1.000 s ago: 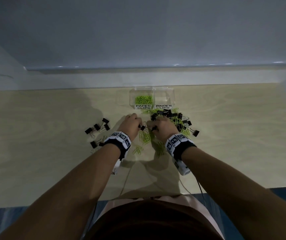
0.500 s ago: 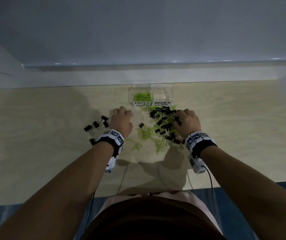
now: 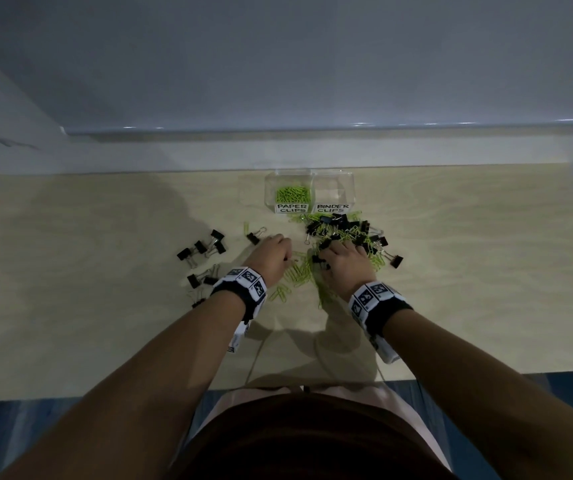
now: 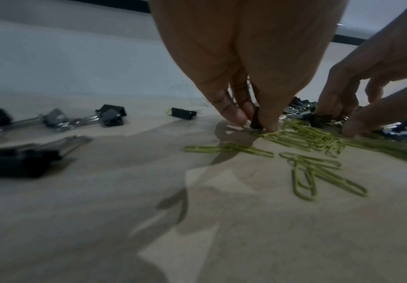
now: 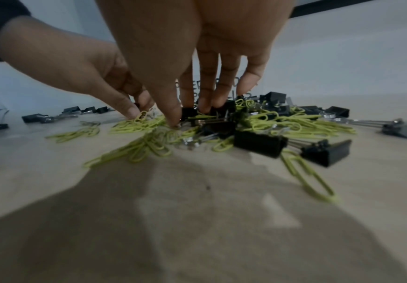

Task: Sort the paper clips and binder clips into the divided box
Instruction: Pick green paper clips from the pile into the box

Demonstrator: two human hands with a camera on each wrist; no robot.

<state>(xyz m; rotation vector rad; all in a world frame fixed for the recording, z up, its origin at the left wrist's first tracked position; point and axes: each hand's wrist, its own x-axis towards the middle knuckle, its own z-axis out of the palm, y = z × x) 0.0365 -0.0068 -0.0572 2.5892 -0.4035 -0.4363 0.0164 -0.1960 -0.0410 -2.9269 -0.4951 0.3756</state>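
The clear divided box (image 3: 333, 188) stands at the table's back; its "PAPER CLIPS" side holds green paper clips (image 3: 292, 195), and its "BINDER CLIPS" side looks bare. In front of it lies a mixed pile (image 3: 347, 233) of black binder clips and green paper clips. At the pile's left edge my left hand (image 3: 273, 252) (image 4: 255, 124) pinches a small black binder clip (image 4: 255, 120) against the table. My right hand (image 3: 343, 258) (image 5: 183, 116) reaches into the pile, thumb and fingers closed on a black binder clip (image 5: 189, 113).
A separate group of binder clips (image 3: 202, 251) lies to the left of my left hand, and one more (image 3: 253, 237) sits just beyond it. Loose paper clips (image 3: 279, 292) are scattered on the wooden table (image 3: 468, 278) near my wrists. A wall rises behind the box.
Half a second ago my hands were spread apart, left and right of the pile. Both have moved inward and now sit close together, each pinching a binder clip.
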